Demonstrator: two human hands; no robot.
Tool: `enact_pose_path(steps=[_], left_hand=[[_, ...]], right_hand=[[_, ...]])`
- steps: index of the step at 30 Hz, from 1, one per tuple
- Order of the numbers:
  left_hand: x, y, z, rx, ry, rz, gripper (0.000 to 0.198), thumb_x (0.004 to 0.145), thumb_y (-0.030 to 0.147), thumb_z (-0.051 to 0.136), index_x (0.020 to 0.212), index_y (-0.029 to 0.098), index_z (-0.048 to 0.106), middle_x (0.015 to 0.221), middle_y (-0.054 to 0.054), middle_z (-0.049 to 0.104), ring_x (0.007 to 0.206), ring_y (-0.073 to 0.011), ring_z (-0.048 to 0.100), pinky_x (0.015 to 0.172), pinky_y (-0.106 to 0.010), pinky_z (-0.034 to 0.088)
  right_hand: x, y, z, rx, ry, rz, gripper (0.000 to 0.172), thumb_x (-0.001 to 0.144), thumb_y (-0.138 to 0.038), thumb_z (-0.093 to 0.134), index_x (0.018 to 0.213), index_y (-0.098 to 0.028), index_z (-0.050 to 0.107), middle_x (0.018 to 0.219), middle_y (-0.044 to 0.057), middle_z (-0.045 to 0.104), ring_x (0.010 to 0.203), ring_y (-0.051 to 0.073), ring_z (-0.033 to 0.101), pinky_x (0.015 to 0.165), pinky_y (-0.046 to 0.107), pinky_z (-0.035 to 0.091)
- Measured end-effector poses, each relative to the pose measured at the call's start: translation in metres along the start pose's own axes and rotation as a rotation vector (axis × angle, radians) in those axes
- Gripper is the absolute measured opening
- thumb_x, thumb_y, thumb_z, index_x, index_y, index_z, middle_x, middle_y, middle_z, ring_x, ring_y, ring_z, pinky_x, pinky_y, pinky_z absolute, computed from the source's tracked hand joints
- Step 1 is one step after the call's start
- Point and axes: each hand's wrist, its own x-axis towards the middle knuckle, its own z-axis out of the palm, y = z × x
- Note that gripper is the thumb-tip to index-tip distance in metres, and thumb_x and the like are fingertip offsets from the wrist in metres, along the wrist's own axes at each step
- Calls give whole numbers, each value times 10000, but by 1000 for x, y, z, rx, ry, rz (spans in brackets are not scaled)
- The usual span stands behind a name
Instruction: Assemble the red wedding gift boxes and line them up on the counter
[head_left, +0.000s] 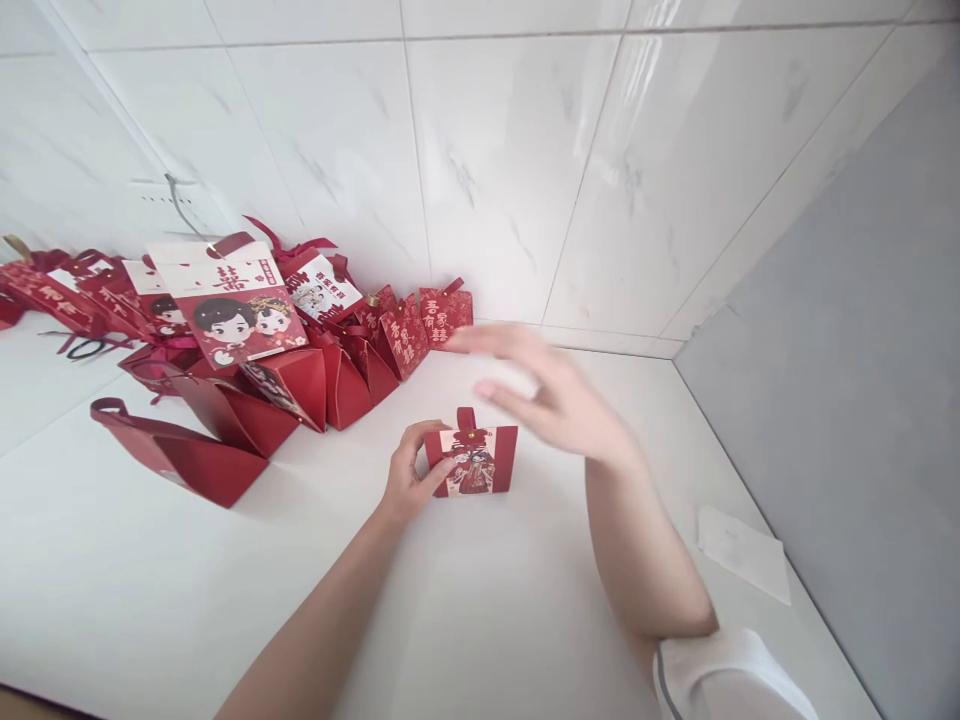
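Note:
A small red gift box (480, 475) with a printed couple on its front and a red ribbon loop on top stands on the white table. My left hand (411, 470) grips its left side, thumb on the front and fingers behind. Raised above the box and to its right is my right hand (544, 385), slightly blurred, its thumb and fingers apart with nothing between them. Behind its fingertips, near the wall, sits another red box (448, 312) with gold characters.
Many red gift boxes (349, 385) crowd the back left of the white table (480, 620). A larger box (240, 310) with two cartoon faces lies on top. White tiles (495, 170) rise behind. A white paper (742, 552) lies by the right edge.

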Motion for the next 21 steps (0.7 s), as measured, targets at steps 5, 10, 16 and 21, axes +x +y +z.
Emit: enact_pose_path(steps=[5, 10, 16, 21], left_hand=[[-2, -2, 3, 75, 24, -78, 372, 830, 366, 623, 1163, 213, 561, 1096, -68, 638, 1023, -263, 595, 913, -387, 441], [-5, -6, 5, 71, 7, -127, 332, 843, 384, 607, 1119, 203, 563, 1038, -58, 652, 954, -243, 607, 845, -349, 459], [-5, -7, 5, 37, 5, -151, 387, 861, 405, 580, 1181, 194, 525, 1082, -66, 645, 979, -240, 606, 839, -341, 465], [-7, -13, 4, 134, -3, -117, 360, 891, 392, 535, 1183, 185, 498, 1083, -74, 633, 969, -226, 605, 858, -357, 466]], right_hand=[[14, 5, 13, -318, -417, -137, 172, 851, -309, 605, 1008, -293, 674, 1082, 17, 652, 946, 230, 624, 807, 405, 524], [11, 19, 4, -441, -335, -92, 206, 879, -144, 490, 948, -266, 641, 898, -1, 669, 776, 196, 626, 721, 368, 506], [8, 14, 8, -454, -301, -1, 338, 893, -166, 469, 1206, -287, 509, 1097, 27, 618, 914, 182, 621, 725, 314, 506], [7, 22, 13, -605, -483, 178, 487, 860, -179, 544, 1321, -280, 423, 1011, 23, 664, 843, 173, 630, 701, 287, 486]])
